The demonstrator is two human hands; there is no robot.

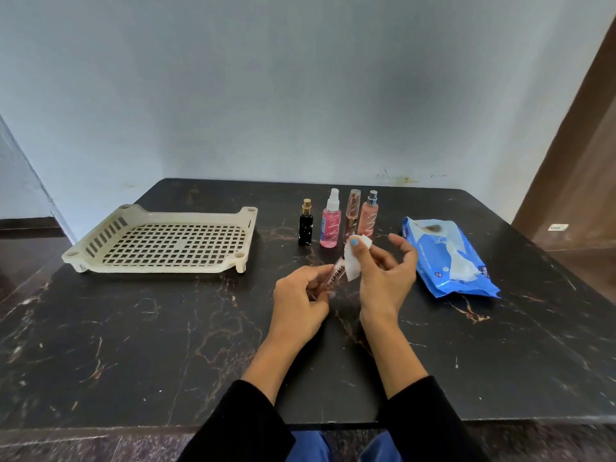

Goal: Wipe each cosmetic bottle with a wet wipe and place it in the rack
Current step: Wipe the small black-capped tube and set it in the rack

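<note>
Left hand (301, 301) pinches the lip gloss tube (336, 276), long axis tilted toward 1 o'clock, tip up. Right hand (383, 271) pinches the wet wipe (353, 261) just beside the tube's upper end, at its 2 o'clock. Rack (160, 241) sits at 10 o'clock on the counter (133, 345), nearer the left hand. Four bottles (336, 218) stand at 12 o'clock.

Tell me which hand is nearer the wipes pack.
Right. The right hand, holding a wipe, is just left of the wipes pack; the left hand is farther left, holding the lip gloss.
</note>
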